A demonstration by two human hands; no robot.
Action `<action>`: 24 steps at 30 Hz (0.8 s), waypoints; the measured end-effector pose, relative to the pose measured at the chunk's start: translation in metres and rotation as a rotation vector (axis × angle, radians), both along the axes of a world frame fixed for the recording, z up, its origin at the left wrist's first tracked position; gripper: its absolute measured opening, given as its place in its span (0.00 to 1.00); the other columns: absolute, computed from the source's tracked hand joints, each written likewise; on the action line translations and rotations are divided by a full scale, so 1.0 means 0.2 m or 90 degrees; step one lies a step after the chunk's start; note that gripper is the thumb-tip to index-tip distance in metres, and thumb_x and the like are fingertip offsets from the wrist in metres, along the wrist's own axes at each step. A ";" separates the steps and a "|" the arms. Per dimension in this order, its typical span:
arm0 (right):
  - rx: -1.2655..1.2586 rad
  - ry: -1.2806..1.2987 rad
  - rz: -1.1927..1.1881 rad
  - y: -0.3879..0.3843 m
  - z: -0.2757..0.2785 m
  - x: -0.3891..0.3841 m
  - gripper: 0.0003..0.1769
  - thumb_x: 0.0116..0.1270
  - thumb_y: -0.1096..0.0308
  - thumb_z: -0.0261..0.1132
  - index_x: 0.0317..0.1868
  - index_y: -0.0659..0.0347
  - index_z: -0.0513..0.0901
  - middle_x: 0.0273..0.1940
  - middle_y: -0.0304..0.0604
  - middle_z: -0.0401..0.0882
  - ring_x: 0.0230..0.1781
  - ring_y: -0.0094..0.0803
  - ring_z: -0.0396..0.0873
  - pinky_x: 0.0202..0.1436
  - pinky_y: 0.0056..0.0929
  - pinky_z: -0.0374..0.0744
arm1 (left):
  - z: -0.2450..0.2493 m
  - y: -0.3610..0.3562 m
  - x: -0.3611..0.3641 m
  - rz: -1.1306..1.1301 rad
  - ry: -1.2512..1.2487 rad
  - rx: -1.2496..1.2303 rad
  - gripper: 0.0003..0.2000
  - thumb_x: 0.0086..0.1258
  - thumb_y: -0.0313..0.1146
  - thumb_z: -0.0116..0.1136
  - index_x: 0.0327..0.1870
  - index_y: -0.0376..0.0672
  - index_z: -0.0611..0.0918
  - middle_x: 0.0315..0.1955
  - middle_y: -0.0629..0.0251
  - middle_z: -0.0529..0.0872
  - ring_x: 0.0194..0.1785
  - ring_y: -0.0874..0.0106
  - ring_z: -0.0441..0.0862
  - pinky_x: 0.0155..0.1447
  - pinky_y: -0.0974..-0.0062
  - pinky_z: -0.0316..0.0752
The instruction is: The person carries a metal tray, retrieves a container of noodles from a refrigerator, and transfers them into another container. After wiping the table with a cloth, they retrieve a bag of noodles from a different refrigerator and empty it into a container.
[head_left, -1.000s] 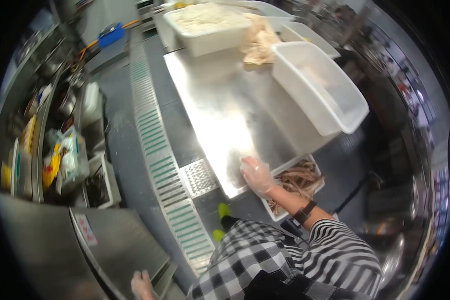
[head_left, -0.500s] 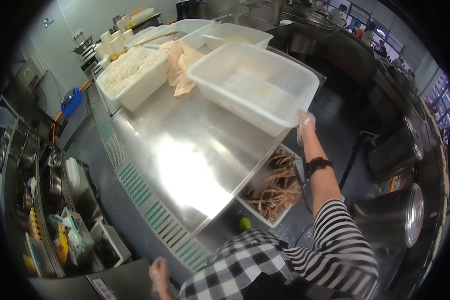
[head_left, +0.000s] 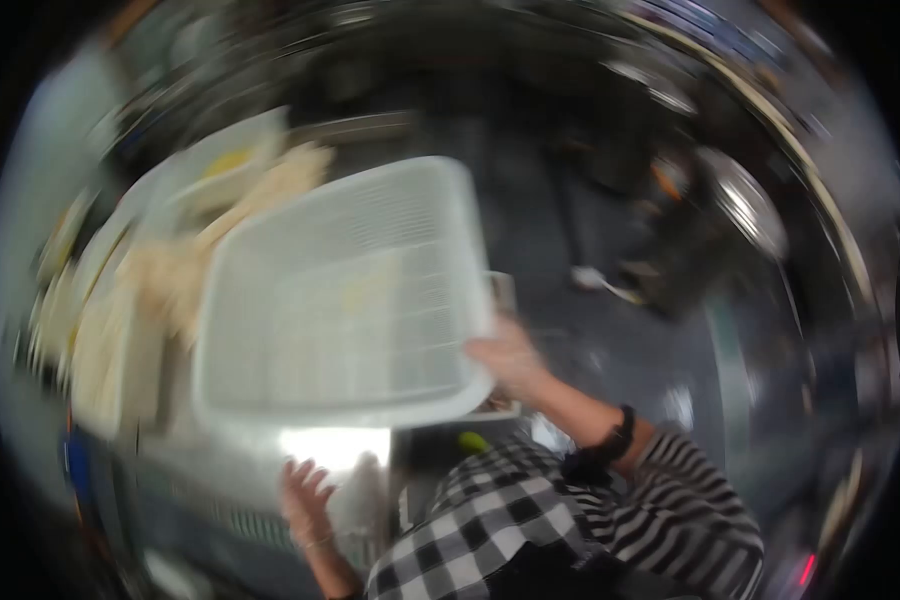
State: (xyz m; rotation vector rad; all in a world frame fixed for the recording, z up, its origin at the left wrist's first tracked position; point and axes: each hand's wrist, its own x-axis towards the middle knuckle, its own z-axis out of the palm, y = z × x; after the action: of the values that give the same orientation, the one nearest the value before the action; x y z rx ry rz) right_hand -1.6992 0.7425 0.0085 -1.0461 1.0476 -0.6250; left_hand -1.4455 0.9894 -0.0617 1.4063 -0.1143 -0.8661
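Observation:
A translucent white plastic tub [head_left: 370,415] with slotted lines on its wall hangs tilted over the steel table [head_left: 340,442]. My right hand [head_left: 515,362], in a clear glove, is closed on its right rim. Yellowish specks show inside the tub. My left hand [head_left: 310,505] is just below the near rim, apart from it, fingers spread and holding nothing. Everything is smeared by motion.
To the left stand a white tub of pale dough-like food [head_left: 105,370] and a beige cloth [head_left: 170,280]. Metal pots [head_left: 690,225] stand at the right. A green round object [head_left: 472,441] lies below the table edge.
My view has swung to the right. The tub has come nearer and turned, with my right hand on its rim. My left hand has risen toward the tub and its fingers have spread.

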 end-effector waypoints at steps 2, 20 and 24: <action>-0.031 -0.023 -0.024 -0.13 0.08 -0.25 0.26 0.54 0.73 0.58 0.55 0.66 0.65 0.40 0.45 0.74 0.40 0.29 0.74 0.42 0.26 0.74 | -0.72 -0.15 0.30 0.098 0.060 -0.202 0.32 0.61 0.55 0.46 0.62 0.46 0.57 0.56 0.52 0.65 0.57 0.56 0.63 0.51 0.59 0.69; -0.451 0.220 -0.349 0.53 -0.67 -1.64 0.13 0.53 0.70 0.61 0.38 0.68 0.76 0.31 0.45 0.79 0.30 0.28 0.77 0.33 0.24 0.76 | -0.01 -1.32 -1.07 -0.375 0.033 -0.120 0.09 0.57 0.29 0.55 0.36 0.35 0.74 0.27 0.63 0.79 0.25 0.75 0.76 0.25 0.82 0.71; -0.618 0.570 -0.303 0.71 -0.80 -2.13 0.12 0.49 0.72 0.60 0.34 0.69 0.76 0.29 0.44 0.78 0.29 0.30 0.77 0.33 0.27 0.76 | -0.30 -1.55 -1.60 -0.456 0.092 -0.008 0.09 0.57 0.28 0.54 0.37 0.35 0.73 0.25 0.65 0.77 0.21 0.75 0.74 0.20 0.82 0.67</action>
State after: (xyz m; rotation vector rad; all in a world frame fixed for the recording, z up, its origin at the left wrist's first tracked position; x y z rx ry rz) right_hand -2.1248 0.8837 -0.1518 -2.0511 1.8756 -1.1524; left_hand -1.7659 0.6788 -0.1227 1.2911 -0.5350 -1.5463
